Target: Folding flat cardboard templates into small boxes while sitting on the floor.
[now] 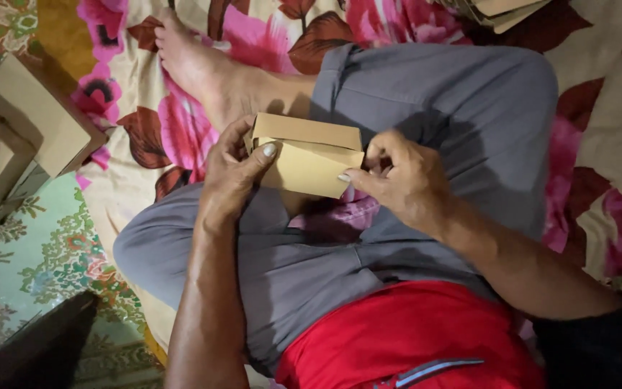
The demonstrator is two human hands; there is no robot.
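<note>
A small tan cardboard box (pixel 309 157) is held above my crossed legs. My left hand (pixel 233 170) grips its left end, thumb pressed on the front face. My right hand (pixel 397 176) pinches the box's right corner with thumb and fingers. The top flap looks folded down over the body. I sit cross-legged in grey trousers (pixel 433 101) and a red shirt (pixel 412 338), my bare foot (pixel 196 61) stretched out behind the box.
Folded cardboard boxes (pixel 30 119) are stacked at the left edge on a green patterned mat (pixel 44 252). More flat cardboard (pixel 498 11) lies at the top right. A pink floral cloth (pixel 606 144) covers the floor under me. A dark object (pixel 37 353) sits bottom left.
</note>
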